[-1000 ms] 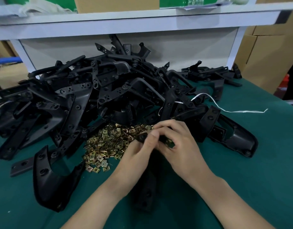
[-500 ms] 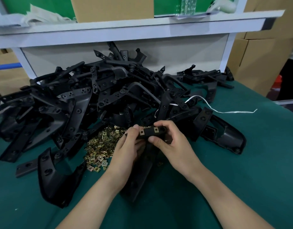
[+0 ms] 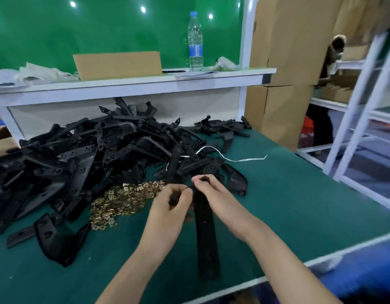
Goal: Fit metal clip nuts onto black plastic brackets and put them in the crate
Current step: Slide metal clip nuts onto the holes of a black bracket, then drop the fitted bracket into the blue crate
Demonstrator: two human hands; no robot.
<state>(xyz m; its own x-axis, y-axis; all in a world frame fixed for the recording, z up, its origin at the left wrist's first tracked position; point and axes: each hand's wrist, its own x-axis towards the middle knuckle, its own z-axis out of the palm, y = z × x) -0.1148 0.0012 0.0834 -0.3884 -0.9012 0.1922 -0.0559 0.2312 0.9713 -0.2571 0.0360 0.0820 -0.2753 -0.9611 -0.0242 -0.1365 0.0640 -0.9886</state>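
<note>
Left hand (image 3: 169,212) gripped the long black bracket (image 3: 206,238) near its top; right hand (image 3: 220,200) pinched the top end. Clip nuts (image 3: 123,200) lay heaped beside them on the green surface (image 3: 299,205).

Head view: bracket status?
Left hand and right hand both grip the black bracket at its far end. Clip nut pile just left of them. No crate in view; nothing blocks the hands.

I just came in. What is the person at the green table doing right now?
A person holds one long black bracket with both hands over the green table. The right hand pinches its far end; the left hand grips it just beside. A heap of clip nuts lies left of the hands, before a large pile of brackets. Whether a nut is fitted cannot be seen. No crate is in view.
</note>
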